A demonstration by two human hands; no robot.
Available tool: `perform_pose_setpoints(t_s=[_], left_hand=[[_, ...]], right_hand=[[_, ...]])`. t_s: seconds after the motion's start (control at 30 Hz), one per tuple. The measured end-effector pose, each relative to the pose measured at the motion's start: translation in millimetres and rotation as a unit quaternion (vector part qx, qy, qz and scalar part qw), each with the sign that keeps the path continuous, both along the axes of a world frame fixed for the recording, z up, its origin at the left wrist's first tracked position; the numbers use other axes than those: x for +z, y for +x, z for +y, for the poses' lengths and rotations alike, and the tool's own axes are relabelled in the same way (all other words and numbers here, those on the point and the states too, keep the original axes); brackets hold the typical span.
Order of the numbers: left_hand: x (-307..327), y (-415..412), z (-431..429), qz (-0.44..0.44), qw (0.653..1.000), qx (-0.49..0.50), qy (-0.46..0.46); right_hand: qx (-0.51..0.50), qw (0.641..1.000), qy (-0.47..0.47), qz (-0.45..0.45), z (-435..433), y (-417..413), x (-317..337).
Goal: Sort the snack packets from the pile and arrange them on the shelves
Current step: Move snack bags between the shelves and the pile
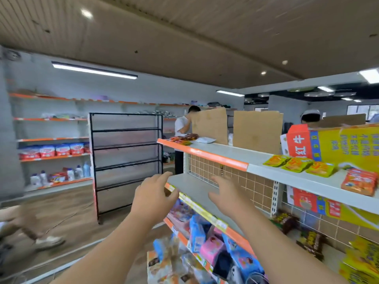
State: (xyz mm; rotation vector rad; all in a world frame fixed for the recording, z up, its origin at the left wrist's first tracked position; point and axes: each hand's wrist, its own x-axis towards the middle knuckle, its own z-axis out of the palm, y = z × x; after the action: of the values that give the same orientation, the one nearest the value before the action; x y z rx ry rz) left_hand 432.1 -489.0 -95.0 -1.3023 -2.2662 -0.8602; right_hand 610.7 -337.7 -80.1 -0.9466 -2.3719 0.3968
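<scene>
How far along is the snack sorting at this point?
Done: three yellow packets and an orange packet lie on the top shelf. In hand: nothing; the left hand and right hand reach open toward the middle shelf. Left: blue and pink packets below look jumbled.

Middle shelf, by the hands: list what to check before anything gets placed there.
1. Left hand free: ok, open, holds nothing.
2. Right hand free: ok, open, over the shelf.
3. Room on the middle shelf: ok, bare white board near the hands.
4. Packet ready to place: not ok, neither hand holds one.
5. Which snack belongs here: cannot tell, label strip is blurred.
</scene>
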Motion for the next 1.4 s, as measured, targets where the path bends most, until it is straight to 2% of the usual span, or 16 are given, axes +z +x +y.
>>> perform_pose_setpoints(t_s=[0.3,0.53,0.87,1.13,1.4], left_hand=[[3,-57,69,-0.007,1.0,0.011,-0.027],[29,-115,166,0.001,0.999,0.032,-0.028],[65,-183,316,-0.033,0.999,0.017,0.003],[68,-236,377,-0.041,0.999,0.015,0.028],[63,-310,432,-0.066,0.996,-0.016,0.05]], right_hand=[[0.016,0.999,-0.006,0.03,85,-70,11],[0.033,0.998,0.047,0.041,180,-121,61],[0.035,0.997,0.044,0.048,320,-192,136],[0.041,0.996,0.056,0.05,377,-243,160],[0.027,0.997,0.044,0.061,427,-312,157]])
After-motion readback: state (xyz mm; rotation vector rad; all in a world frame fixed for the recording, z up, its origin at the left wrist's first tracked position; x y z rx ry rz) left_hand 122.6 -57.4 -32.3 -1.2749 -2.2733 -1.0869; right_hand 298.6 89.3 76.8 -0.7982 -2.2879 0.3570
